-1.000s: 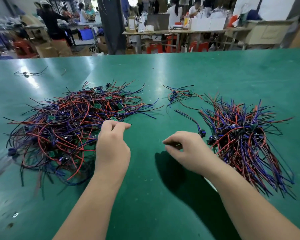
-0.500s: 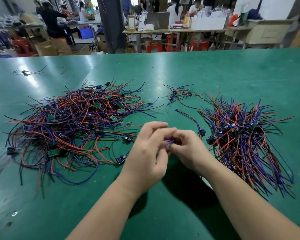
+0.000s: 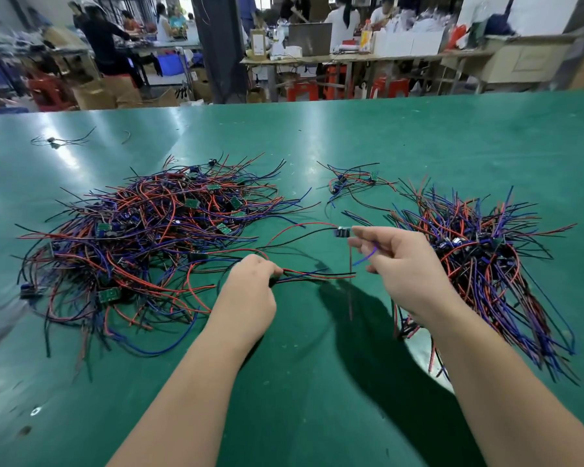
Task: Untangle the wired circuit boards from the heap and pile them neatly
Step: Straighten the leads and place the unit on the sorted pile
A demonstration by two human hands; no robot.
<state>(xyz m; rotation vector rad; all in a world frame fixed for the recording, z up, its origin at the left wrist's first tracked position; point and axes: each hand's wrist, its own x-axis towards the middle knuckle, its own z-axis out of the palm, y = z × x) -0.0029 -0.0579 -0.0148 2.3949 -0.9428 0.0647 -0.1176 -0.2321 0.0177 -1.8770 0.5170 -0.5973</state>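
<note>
While pinched, circuit board (image 3: 343, 232): small, dark, just right of the heap (image 3: 142, 237); markings too small to read.
Leads (image 3: 304, 224): thin red and black insulated wire, arcing left toward the heap.
Right hand (image 3: 408, 264): fingertips pinching the board's end.
Left hand (image 3: 250, 288): fist gripping wires beside the heap.
Pile (image 3: 486, 264): right of the heap, wires fanned.

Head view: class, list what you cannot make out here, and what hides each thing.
All in the head view:
1. Left hand fingertips: hidden under its own back where it grips the loose wires.
2. Held board: too small to read; right hand fingers cover one end.
3. Heap: board count, buried under wires; left edge blurred.
4. Neat pile: near part behind the right forearm.
</note>
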